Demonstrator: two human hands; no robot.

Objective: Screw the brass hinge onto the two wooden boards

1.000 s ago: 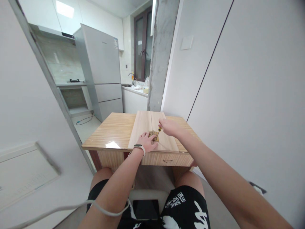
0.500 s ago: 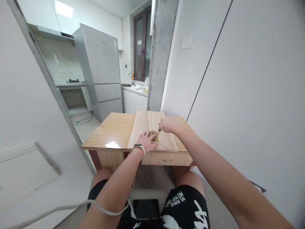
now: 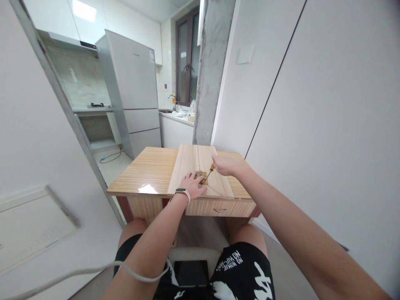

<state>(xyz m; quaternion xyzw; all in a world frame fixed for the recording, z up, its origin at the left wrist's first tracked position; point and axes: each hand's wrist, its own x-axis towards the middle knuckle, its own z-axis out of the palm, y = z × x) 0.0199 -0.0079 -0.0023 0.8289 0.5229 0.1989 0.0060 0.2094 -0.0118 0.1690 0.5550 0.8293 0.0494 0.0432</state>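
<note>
My right hand (image 3: 223, 165) is closed around the handle of a screwdriver (image 3: 211, 169) with a yellow and dark grip. The shaft slants down to the left, and its tip meets the right part of a brass-coloured metal plate (image 3: 205, 175), a latch or hinge by its look. This plate lies across the seam between two pale wooden boards (image 3: 187, 160). Pressed flat against the plate and the wood is my left hand (image 3: 192, 186), fingers stretched out and thumb beside the screwdriver tip. Part of the plate is hidden under it; any screw there is too small to see.
Under the boards stands a glossy wood-grain desk (image 3: 150, 166) with a drawer (image 3: 218, 207) facing me. A white cable (image 3: 93, 267) crosses near my left forearm. A dark tablet-like object (image 3: 191, 273) sits between my thighs. To the right rises a white wall (image 3: 328, 125).
My right hand has shifted slightly to the right, and the screwdriver leans further over with its tip still at the plate. My left hand has stayed in place.
</note>
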